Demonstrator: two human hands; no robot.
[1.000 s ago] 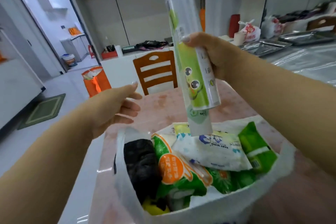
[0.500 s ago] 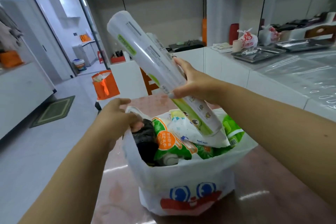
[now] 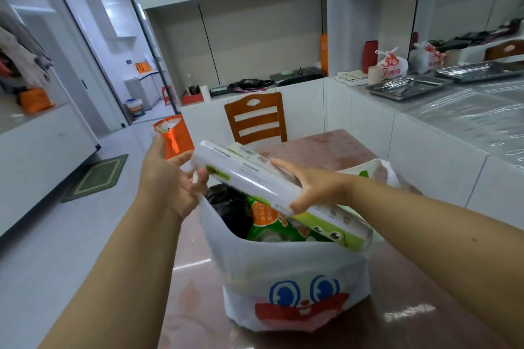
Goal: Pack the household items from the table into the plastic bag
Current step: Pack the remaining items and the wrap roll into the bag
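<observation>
A white plastic bag (image 3: 295,269) with a blue-eyed cartoon face stands open on the reddish table (image 3: 334,150). Inside show a black item (image 3: 229,207) and green and orange packets (image 3: 266,221). My right hand (image 3: 314,187) grips a long clear-wrapped roll pack (image 3: 255,178) with a green cartoon end, lying almost flat across the bag's mouth, its green end inside the right rim. My left hand (image 3: 170,178) pinches the bag's left handle at the rim, its fingertips next to the roll's left end.
A wooden chair (image 3: 255,117) stands at the table's far side. An orange bag (image 3: 173,133) sits on the floor beyond my left hand. White counters with metal trays (image 3: 408,86) run along the right. A green mat (image 3: 96,176) lies on the floor at left.
My right hand has tipped the roll from upright to nearly flat over the bag. My left hand went from open in the air to holding the bag's left handle.
</observation>
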